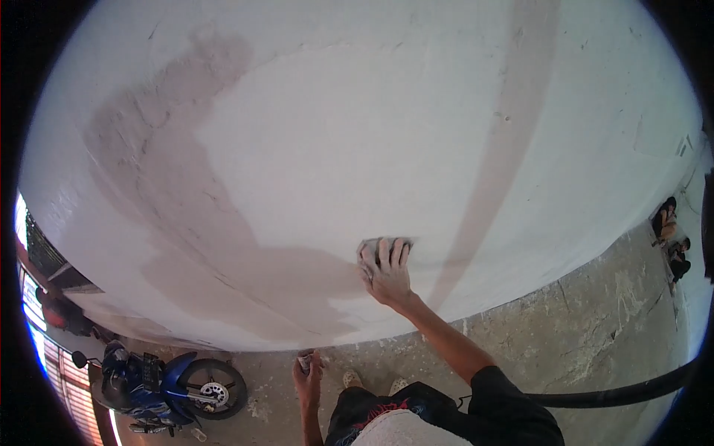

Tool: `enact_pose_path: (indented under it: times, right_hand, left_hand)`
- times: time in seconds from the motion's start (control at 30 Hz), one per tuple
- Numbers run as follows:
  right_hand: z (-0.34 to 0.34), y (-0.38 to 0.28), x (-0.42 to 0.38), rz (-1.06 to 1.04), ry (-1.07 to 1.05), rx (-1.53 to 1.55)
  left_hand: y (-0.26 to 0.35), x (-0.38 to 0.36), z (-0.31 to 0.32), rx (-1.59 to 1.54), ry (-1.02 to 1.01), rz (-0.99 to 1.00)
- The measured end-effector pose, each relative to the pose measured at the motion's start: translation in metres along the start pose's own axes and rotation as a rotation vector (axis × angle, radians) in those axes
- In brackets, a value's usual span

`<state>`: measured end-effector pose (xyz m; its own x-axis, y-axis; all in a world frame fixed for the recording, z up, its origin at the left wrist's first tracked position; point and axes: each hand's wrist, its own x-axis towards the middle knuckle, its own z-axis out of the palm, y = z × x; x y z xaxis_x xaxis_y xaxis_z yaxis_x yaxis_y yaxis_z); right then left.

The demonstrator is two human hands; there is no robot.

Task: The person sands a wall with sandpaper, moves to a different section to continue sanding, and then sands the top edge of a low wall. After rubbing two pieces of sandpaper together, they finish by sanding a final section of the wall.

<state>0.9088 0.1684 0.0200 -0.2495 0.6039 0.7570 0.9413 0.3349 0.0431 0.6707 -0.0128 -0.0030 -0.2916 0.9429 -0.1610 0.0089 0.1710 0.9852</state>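
Observation:
My right hand presses against the large white wall, arm stretched forward, its fingers dusted pale. Under the fingers is a flat grey piece that looks like sandpaper; only its edges show. Down by my left side, my left hand is closed around a small greyish object, whose kind I cannot make out. It is close to the wall's lower edge.
A blue motorcycle stands on the concrete floor at the lower left. A thick black hose or bar runs to the right. Two people sit low at the far right. Broad shadows cross the wall.

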Motion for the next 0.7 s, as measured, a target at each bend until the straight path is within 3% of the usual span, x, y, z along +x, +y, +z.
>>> enact_pose_path:
  times: [0.2,0.27,0.33,0.5,0.6,0.67,0.7]
  right_hand:
    - [-0.093,0.008,0.121,0.143,0.217,0.07]
    - [-0.093,0.003,0.127,0.167,0.249,0.071]
    - [-0.077,-0.008,0.12,0.19,0.288,0.067]
    - [0.049,-0.075,-0.003,0.12,0.004,-0.105]
    - [0.072,-0.086,-0.025,0.079,-0.055,0.084]
    - [0.047,-0.081,-0.009,0.284,-0.027,0.104]
    - [0.033,-0.071,0.015,0.418,0.193,0.176]
  left_hand:
    - [-0.01,0.008,-0.016,0.016,-0.024,-0.072]
    - [-0.004,0.012,-0.016,-0.016,-0.025,-0.091]
    - [0.002,0.02,-0.022,-0.05,-0.028,-0.102]
    - [0.004,0.038,-0.053,-0.135,-0.037,-0.108]
    - [0.003,0.044,-0.081,-0.082,-0.02,-0.11]
    - [-0.005,0.047,-0.105,-0.063,-0.006,-0.092]
    - [-0.009,0.049,-0.115,-0.057,0.03,-0.079]
